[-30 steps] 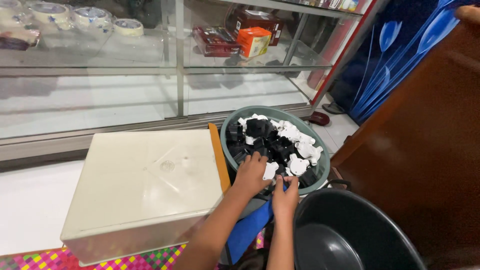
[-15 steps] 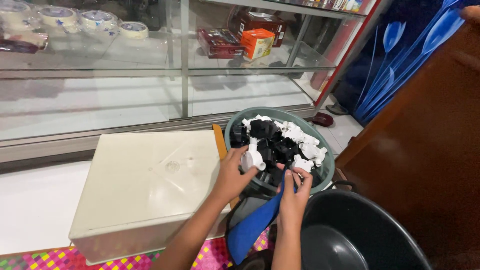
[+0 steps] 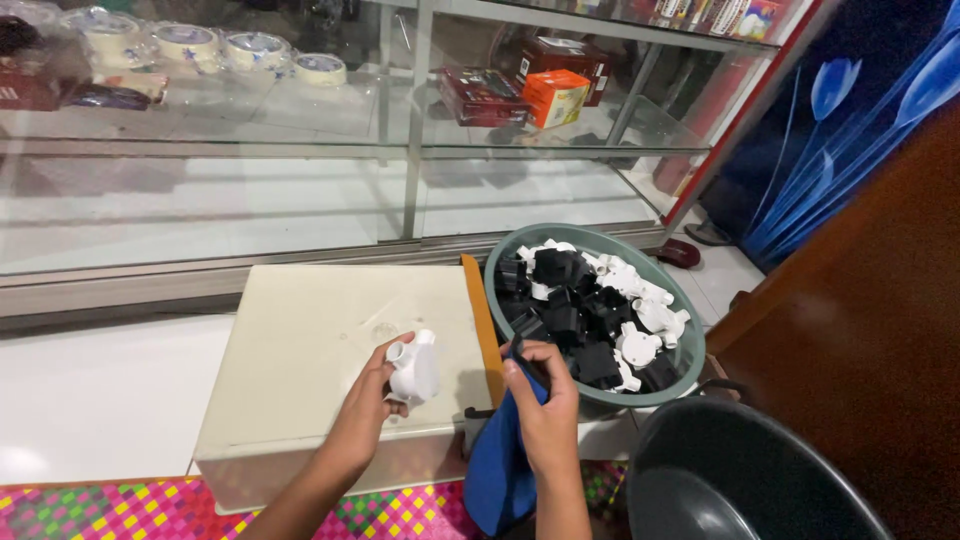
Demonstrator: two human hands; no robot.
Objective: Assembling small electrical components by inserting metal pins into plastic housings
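My left hand [image 3: 372,405] holds a white plastic pipe fitting [image 3: 414,370] above the lid of a cream plastic box [image 3: 310,350]. My right hand [image 3: 545,400] grips a small black piece and the top of a blue cloth [image 3: 500,460] that hangs down from it. Just behind my right hand stands a green-grey basin [image 3: 665,390] filled with several black and white plastic fittings [image 3: 590,305].
A dark round tub [image 3: 740,480] sits at lower right. A glass display case [image 3: 300,130] with rolls of tape and boxes runs across the back. A brown wooden panel [image 3: 880,330] stands on the right, a colourful woven mat [image 3: 120,510] lies below.
My left hand has lifted a white fitting out of the basin and moved left over the box lid. My right hand has drawn back from the basin with the blue cloth.
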